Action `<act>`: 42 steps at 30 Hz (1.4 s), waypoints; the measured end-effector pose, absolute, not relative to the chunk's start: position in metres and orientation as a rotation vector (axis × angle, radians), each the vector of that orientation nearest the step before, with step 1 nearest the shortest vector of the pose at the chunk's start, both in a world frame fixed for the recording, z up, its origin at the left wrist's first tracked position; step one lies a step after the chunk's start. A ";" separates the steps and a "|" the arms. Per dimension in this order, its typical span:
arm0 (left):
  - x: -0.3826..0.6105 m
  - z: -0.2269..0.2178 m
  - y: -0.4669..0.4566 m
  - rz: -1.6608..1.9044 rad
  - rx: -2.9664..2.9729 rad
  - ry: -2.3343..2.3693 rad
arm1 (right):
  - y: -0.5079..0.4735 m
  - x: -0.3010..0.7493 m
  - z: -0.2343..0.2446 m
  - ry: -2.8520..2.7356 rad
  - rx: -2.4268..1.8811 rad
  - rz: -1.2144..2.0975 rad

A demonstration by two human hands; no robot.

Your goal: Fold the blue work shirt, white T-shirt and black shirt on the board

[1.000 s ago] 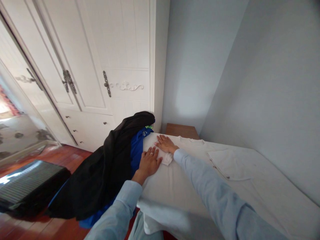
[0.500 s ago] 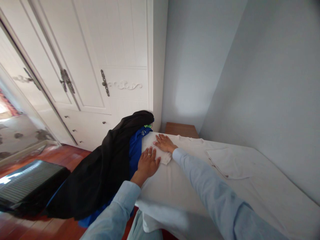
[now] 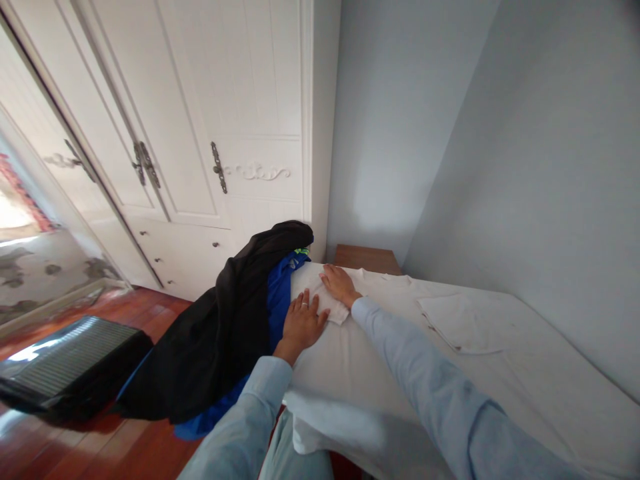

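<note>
My left hand [image 3: 306, 321], with a ring on one finger, lies flat and spread on a small white cloth [image 3: 338, 313] at the left end of the covered table. Just beyond it, my right hand [image 3: 341, 285] rests palm down on the cloth's far part, its fingers stretched out. Neither hand grips anything. Parts of the cloth are hidden under the hands, and its kind cannot be made out. Beside my left hand, a black garment [image 3: 235, 307] and a blue garment [image 3: 279, 290] drape over the table's end toward the floor.
A white sheet [image 3: 380, 360] covers the table. Another folded white cloth [image 3: 463, 323] lies on its right part. A white wardrobe [image 3: 265, 100] and a brown wooden top [image 3: 367, 259] stand behind. On the red wooden floor [image 3: 165, 307] is a dark ribbed case [image 3: 75, 360].
The view has shifted slightly, moving the scene a little to the right. My right hand's fingers lie closer together than before. My left hand stays flat on the cloth.
</note>
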State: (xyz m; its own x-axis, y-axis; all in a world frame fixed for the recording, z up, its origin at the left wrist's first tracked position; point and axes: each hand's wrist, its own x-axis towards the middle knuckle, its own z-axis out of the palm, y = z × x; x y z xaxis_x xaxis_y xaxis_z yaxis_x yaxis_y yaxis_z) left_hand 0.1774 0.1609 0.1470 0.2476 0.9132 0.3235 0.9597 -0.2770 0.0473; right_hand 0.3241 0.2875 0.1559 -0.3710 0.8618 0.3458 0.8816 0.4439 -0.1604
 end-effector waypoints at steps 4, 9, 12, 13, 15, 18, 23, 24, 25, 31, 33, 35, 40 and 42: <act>0.178 0.148 0.161 -0.409 -2.355 -1.789 | 0.278 0.328 0.161 -2.322 -1.392 -0.142; 0.178 0.149 0.162 -0.440 -2.384 -1.840 | 0.277 0.362 0.162 -2.333 -1.381 -0.196; 0.178 0.150 0.162 -0.456 -2.399 -1.853 | 0.278 0.396 0.162 -2.305 -1.452 -0.206; 0.178 0.150 0.163 -0.450 -2.402 -1.852 | 0.277 0.408 0.162 -2.292 -1.475 -0.207; 0.178 0.150 0.163 -0.437 -2.407 -1.839 | 0.271 0.432 0.161 -2.268 -1.510 -0.208; 0.177 0.149 0.164 -0.446 -2.416 -1.818 | 0.258 0.465 0.160 -2.228 -1.549 -0.217; 0.177 0.149 0.166 -0.435 -2.438 -1.841 | 0.233 0.512 0.152 -2.194 -1.577 -0.250; 0.177 0.149 0.166 -0.428 -2.442 -1.846 | 0.228 0.520 0.150 -2.201 -1.582 -0.265; 0.177 0.149 0.166 -0.422 -2.446 -1.850 | 0.223 0.527 0.148 -2.207 -1.591 -0.281; 0.177 0.152 0.166 -0.395 -2.474 -1.893 | 0.200 0.546 0.140 -2.247 -1.663 -0.321; 0.176 0.153 0.166 -0.395 -2.492 -1.918 | 0.195 0.543 0.141 -2.307 -1.636 -0.300; 0.176 0.153 0.166 -0.395 -2.516 -1.938 | 0.192 0.535 0.143 -2.394 -1.577 -0.233; 0.170 0.152 0.165 -0.514 -2.621 -1.824 | 0.183 0.487 0.158 -2.540 -1.247 -0.095; 0.168 0.151 0.165 -0.603 -2.668 -1.697 | 0.180 0.461 0.165 -2.557 -1.094 -0.102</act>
